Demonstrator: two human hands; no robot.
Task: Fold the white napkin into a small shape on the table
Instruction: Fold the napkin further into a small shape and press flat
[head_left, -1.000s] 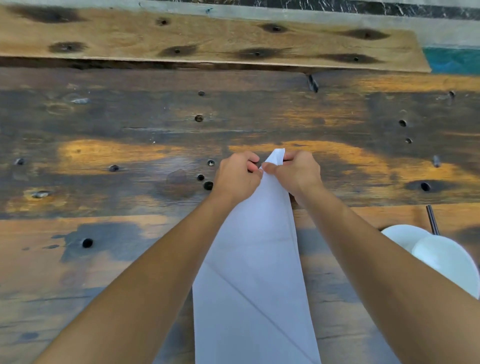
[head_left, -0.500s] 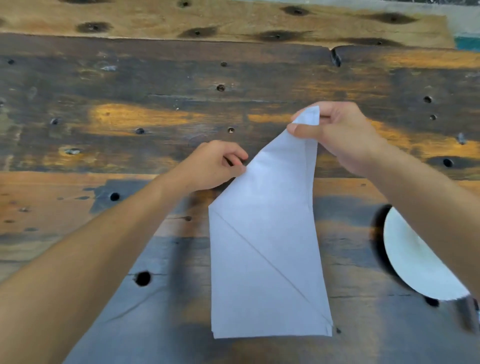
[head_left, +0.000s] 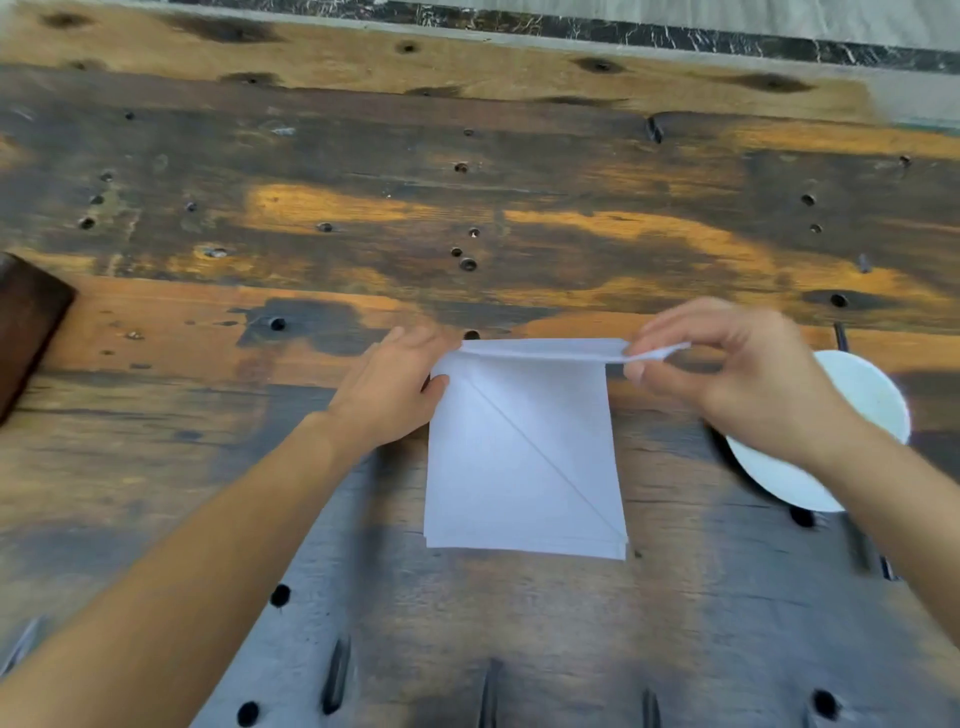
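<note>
The white napkin (head_left: 524, 457) lies on the worn wooden table (head_left: 363, 218) as a folded rectangle with a diagonal crease running from upper left to lower right. My left hand (head_left: 397, 387) rests flat on its upper left corner, thumb on the paper. My right hand (head_left: 727, 374) pinches the napkin's raised pointed tip between thumb and fingers at the upper right, holding that flap a little above the table along the top edge.
A white plate (head_left: 862, 400) sits right of the napkin, partly under my right wrist, with a dark utensil tip (head_left: 839, 335) beyond it. A dark brown object (head_left: 26, 317) lies at the left edge. The planks have many holes and slots.
My right hand has brought the napkin's long pointed end down and to the right, folding it over. The napkin now looks like a shorter rectangle. My left hand moved onto its upper left corner.
</note>
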